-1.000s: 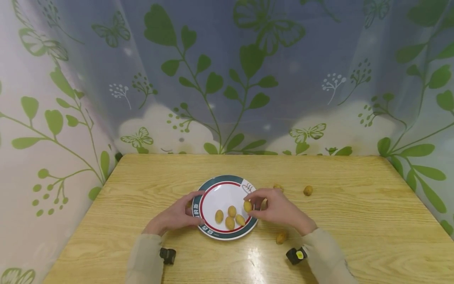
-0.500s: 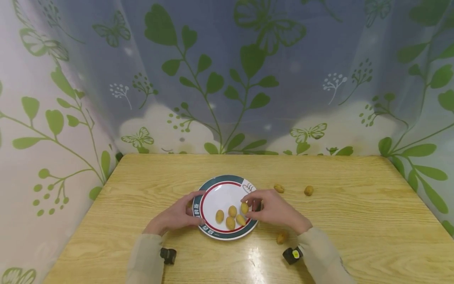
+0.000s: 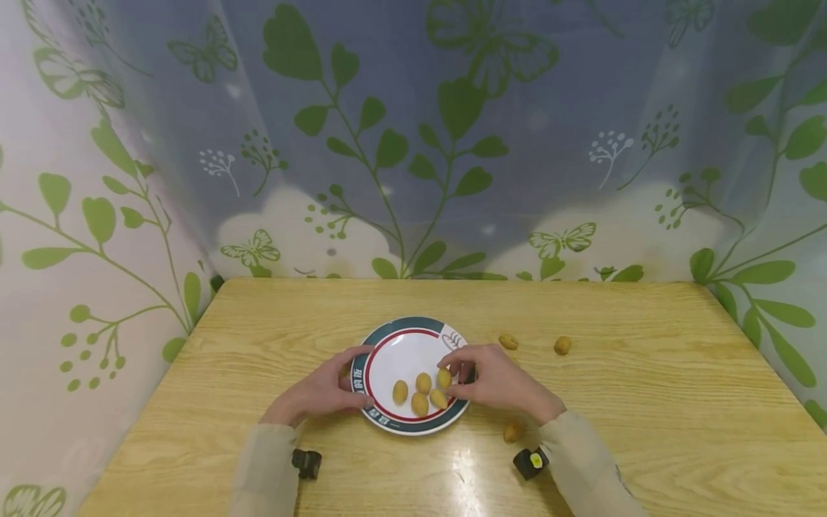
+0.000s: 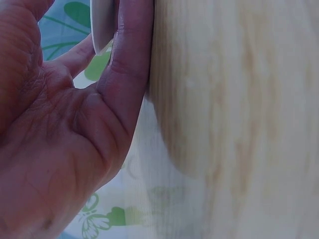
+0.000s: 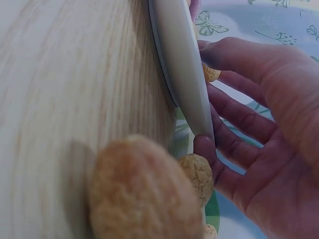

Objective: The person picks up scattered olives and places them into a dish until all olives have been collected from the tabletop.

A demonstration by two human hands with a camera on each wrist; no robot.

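Observation:
A round white plate with a dark green rim and a red ring sits on the wooden table. My left hand grips its left rim, thumb nearer me and fingers on the far side. Several walnuts lie in the near part of the plate. Over the plate's right side my right hand pinches a walnut between thumb and fingertips, close to the others. In the right wrist view, its lower fingers touch the edge of the plate, and the pinched walnut is partly hidden.
Outside the plate, one walnut lies behind my right hand and another walnut farther right. A third walnut is near my right wrist. A patterned curtain hangs behind the table.
My right hand has moved slightly left and inward over the plate with the walnut, uncovering the walnut behind it. The left hand has stayed on the rim.

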